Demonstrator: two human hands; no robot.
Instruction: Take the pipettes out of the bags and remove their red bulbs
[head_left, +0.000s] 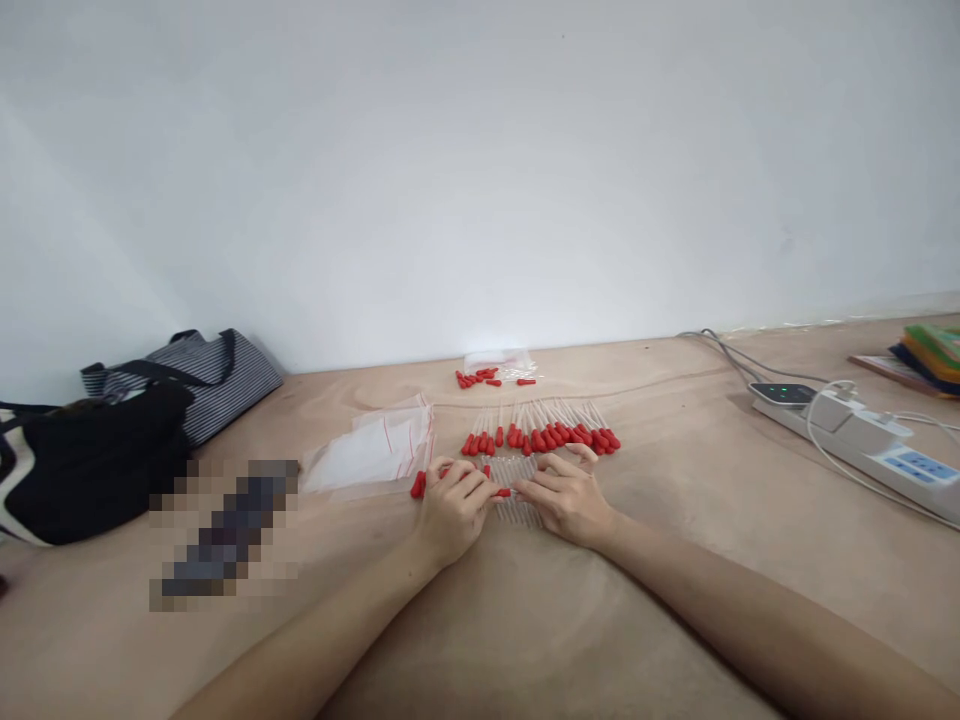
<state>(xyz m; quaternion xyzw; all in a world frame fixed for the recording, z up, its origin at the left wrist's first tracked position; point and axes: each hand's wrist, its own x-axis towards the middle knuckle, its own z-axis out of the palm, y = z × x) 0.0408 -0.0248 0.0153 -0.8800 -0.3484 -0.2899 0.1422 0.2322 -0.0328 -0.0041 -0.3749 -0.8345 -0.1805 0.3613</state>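
Note:
My left hand (453,508) is closed, thumb and fingertips pinching a red rubber dropper bulb (503,493) that points right. My right hand (568,498) is closed just opposite, its fingertips meeting the bulb's open end; the glass tube they seem to pinch is mostly hidden. Beneath and between both hands lies a row of clear glass dropper tubes (519,513). More loose red bulbs (418,485) lie beside and partly under my left hand. Beyond the hands, droppers with red bulbs fitted (555,434) lie side by side, bulbs toward me and tubes pointing away.
Clear zip bags (367,448) with red lines lie left of the droppers. At the back, another bag (496,360) sits by more red bulbs. Black and striped bags (214,375) and a blurred dark object (232,530) are left; a power strip (862,440) with cables is right.

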